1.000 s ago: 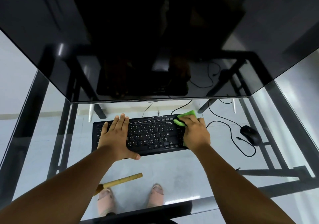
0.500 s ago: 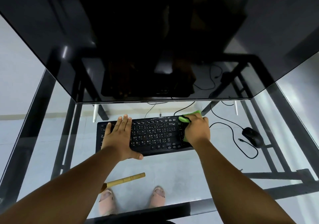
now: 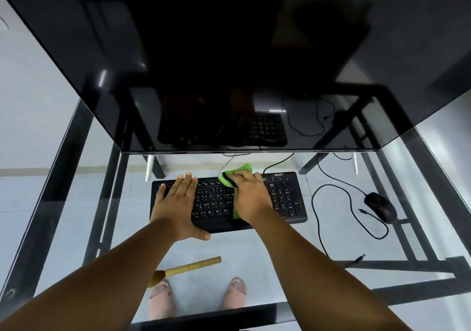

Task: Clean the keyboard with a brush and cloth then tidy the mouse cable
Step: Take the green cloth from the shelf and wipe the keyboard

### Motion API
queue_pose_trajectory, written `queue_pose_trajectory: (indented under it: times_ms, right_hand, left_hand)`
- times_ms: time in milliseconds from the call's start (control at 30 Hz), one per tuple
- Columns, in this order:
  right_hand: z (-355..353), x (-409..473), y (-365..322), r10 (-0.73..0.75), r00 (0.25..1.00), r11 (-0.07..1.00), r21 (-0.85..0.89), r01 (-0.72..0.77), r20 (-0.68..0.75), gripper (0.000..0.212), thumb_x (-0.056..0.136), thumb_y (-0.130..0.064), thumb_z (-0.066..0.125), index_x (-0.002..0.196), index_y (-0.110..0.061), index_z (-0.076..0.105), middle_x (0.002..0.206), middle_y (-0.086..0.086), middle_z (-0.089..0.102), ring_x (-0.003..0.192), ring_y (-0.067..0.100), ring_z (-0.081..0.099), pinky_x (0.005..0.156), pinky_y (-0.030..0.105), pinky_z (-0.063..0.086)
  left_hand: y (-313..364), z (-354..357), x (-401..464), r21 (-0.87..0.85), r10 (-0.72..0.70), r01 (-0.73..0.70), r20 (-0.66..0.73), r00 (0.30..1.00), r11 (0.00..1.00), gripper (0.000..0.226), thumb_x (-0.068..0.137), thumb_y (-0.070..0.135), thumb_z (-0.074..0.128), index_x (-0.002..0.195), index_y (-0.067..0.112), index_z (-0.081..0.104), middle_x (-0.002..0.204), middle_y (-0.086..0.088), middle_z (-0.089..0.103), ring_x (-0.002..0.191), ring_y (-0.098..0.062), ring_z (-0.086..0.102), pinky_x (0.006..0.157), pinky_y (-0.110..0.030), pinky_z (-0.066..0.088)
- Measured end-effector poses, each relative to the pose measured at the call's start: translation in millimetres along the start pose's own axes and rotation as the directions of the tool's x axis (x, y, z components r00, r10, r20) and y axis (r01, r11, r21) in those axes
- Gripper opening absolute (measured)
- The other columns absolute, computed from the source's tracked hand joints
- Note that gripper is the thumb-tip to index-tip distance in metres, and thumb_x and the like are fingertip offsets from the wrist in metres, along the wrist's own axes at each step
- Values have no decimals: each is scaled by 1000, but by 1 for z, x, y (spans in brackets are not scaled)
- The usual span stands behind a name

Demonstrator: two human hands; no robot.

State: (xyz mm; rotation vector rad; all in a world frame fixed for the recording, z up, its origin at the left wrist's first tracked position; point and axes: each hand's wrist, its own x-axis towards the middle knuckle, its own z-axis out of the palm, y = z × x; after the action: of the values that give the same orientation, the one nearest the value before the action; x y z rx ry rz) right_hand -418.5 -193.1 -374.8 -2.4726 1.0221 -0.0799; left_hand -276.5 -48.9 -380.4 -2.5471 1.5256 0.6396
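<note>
A black keyboard (image 3: pixel 283 198) lies on the glass desk (image 3: pixel 254 244) in front of the monitor. My left hand (image 3: pixel 178 203) rests flat on its left half, fingers spread, holding nothing. My right hand (image 3: pixel 251 198) presses a green cloth (image 3: pixel 238 174) onto the middle of the keyboard; the cloth sticks out past my fingertips at the far edge and below my palm. A wooden-handled brush (image 3: pixel 190 267) lies on the desk near the front, left of centre. The black mouse (image 3: pixel 381 207) sits to the right, its cable (image 3: pixel 328 211) looping loosely across the glass.
A large dark monitor (image 3: pixel 229 63) overhangs the far part of the desk. Black frame bars (image 3: pixel 407 264) run beneath the glass. A loose cable plug (image 3: pixel 360 257) lies at the right front. My feet (image 3: pixel 198 295) show through the glass.
My right hand has slid the green cloth leftward from the keyboard's right end to its middle, uncovering the number pad. My left hand stays flat on the left half.
</note>
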Motion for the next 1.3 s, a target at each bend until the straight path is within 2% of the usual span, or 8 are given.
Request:
queue_pose_trajectory:
  times_ms: [100,367,500,700,933,1067,1167,1300]
  right_hand:
    - [-7,-5,12,18,1000,999,-38,-18,-4,57,88,-1,47,137,-28,52,134,-12,50,113,18,40,93,36,51]
    - [-23,1,27,381,923,913,-142,-383,-43,60,84,-1,48,142,-18,44,139,2,42,119,28,37,85,34,50]
    - [-5,12,-12,281,959,952,-131,-276,26,65,84,-2,55,145,-17,40,143,1,39,126,25,33,101,37,48]
    - [9,0,-29,-11,997,992,-122,21,77,66,87,-5,49,148,-26,36,146,-12,37,122,19,34,95,34,49]
    - [-17,-9,23,272,960,949,-144,-280,-69,64,85,-1,54,141,-31,48,142,-15,43,119,20,38,65,29,46]
    - [-15,-2,18,348,936,921,-164,-353,-58,64,85,-3,50,144,-25,44,144,-9,40,122,24,34,72,32,49]
    - [-5,7,-10,313,950,939,-146,-311,-9,68,82,-1,51,145,-25,41,143,-8,40,125,22,33,88,38,53]
    - [13,12,-56,137,987,986,-109,-127,86,73,81,-1,54,147,-29,38,140,-14,40,123,17,33,91,34,51]
  left_hand:
    - [-8,-1,0,7,28,-28,12,1000,1000,147,49,82,68,152,23,-18,161,4,-22,148,-14,-15,120,-47,-5]
    - [-15,6,-5,-17,-29,28,-26,999,999,149,49,87,62,151,19,-22,160,2,-24,147,-16,-20,120,-45,-8]
    - [-16,5,-4,-21,-24,23,-29,999,1000,149,47,88,61,152,19,-20,161,2,-22,148,-15,-19,121,-45,-7]
    - [-19,6,-3,-38,-15,13,-53,998,999,149,45,89,59,153,21,-17,162,3,-17,148,-15,-16,121,-44,-5]
    - [-30,4,-4,-53,52,-53,-28,998,997,145,50,86,62,152,22,-19,161,5,-21,148,-12,-18,120,-44,-9]
    - [-48,0,-8,-19,-6,6,-1,1000,1000,147,49,89,60,152,21,-20,160,2,-23,148,-14,-18,120,-47,-10]
    - [-49,-2,-8,-14,-37,37,13,999,999,148,48,90,60,152,20,-19,161,1,-22,147,-15,-20,120,-47,-11]
    - [-49,-3,-6,-5,-43,43,19,999,999,149,47,90,60,152,20,-19,161,2,-20,148,-14,-18,120,-45,-9]
